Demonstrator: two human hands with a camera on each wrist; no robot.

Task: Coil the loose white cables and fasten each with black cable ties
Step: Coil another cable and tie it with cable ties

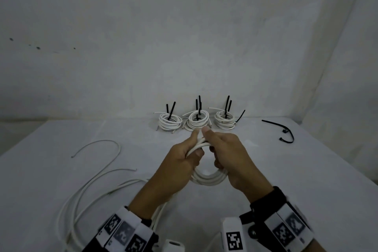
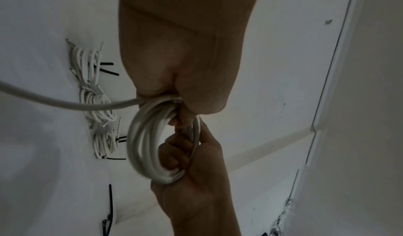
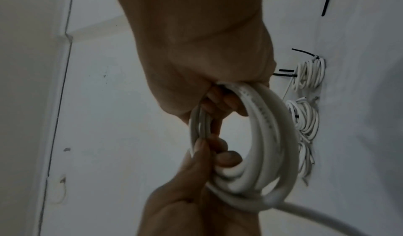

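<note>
You are gripping the half-wound coil point(image 1: 206, 178) in both hands, left hand point(image 1: 180, 161) and right hand point(image 1: 231, 155), keeping its loops stacked; tied coils point(image 1: 196, 121) are lining the bench's point(image 1: 306, 170) far edge.

Three tied white cable coils point(image 1: 196, 121) sit in a row at the back of the white counter point(image 1: 306, 170), against the wall. Two loose black cable ties point(image 1: 286, 133) lie to their right. Uncoiled white cables point(image 1: 92, 186) sprawl front left. Both hands point(image 1: 204, 157) hold a round white cable coil point(image 1: 208, 179) above the counter's middle, before the row.
</note>
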